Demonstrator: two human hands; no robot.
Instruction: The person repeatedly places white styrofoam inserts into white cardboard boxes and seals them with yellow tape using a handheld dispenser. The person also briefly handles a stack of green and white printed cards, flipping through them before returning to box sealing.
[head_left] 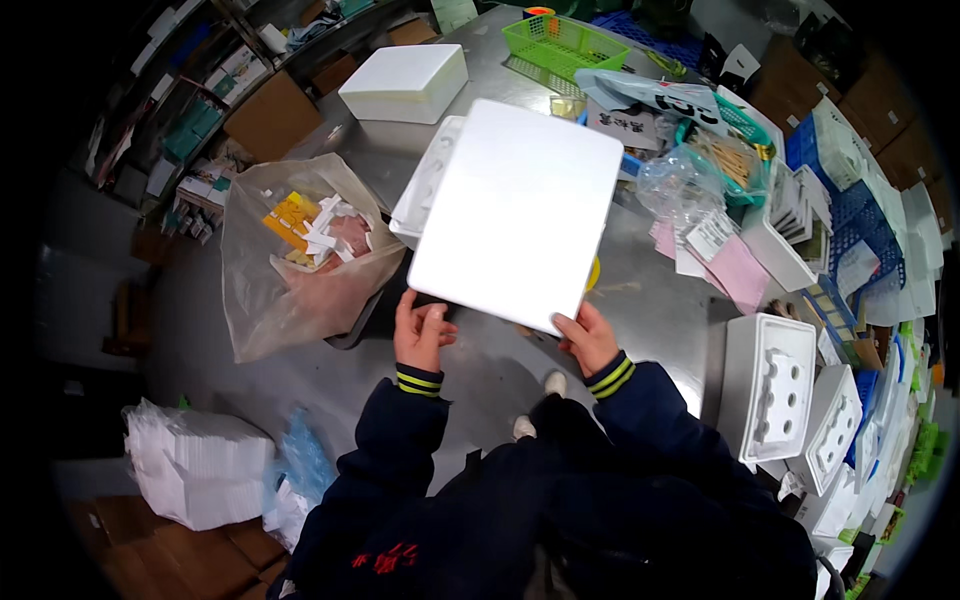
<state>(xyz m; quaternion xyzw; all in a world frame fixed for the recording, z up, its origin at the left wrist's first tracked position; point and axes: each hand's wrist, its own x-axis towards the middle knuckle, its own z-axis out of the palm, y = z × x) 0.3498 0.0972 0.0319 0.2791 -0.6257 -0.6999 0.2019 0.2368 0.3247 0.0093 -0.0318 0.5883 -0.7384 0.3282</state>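
A plain white rectangular panel, looking like a foam box lid (520, 215), is tilted in front of me above the metal table. My right hand (590, 340) pinches its near right corner between thumb and fingers. Beside the near left corner is my left hand (422, 332), its fingers loosely bent and apart, with nothing visible in them; whether a fingertip touches the edge is unclear. Partly covered by the lid, a white foam box (408, 208) with a molded inside shows at its left. A closed white foam box (400, 88) stands farther back on the table (660, 315).
An open plastic bag of scraps (255, 285) stands left of the table. At right are a green basket (565, 45), a teal basket of sticks (745, 160), pink paper slips (735, 275) and molded foam boxes (765, 390). Stacked white sheets (195, 465) sit at lower left.
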